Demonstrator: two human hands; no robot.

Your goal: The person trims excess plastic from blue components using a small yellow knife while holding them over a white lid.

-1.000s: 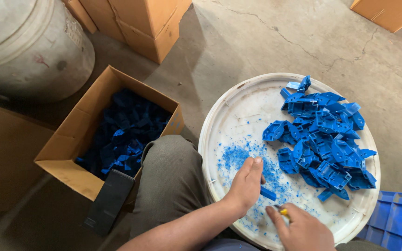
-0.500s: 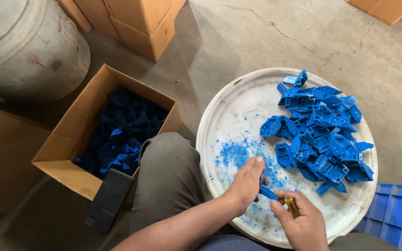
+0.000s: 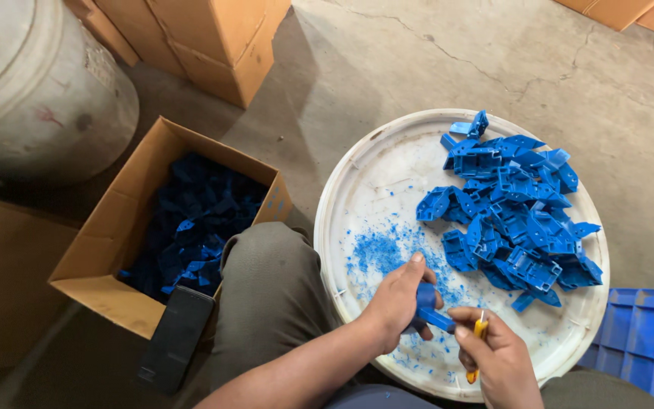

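My left hand (image 3: 397, 301) grips a blue plastic part (image 3: 431, 309), long axis pointing right toward my right hand (image 3: 497, 362), which holds a yellow-handled cutter (image 3: 478, 342) just beside it.

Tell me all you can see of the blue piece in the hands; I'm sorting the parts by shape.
The blue plastic piece is small, moulded and angular. The left hand grips its upper end; its lower end juts toward the right hand, which holds a yellow-handled tool beside it. It hangs above the white round tray, over blue shavings. Finer details are hidden.
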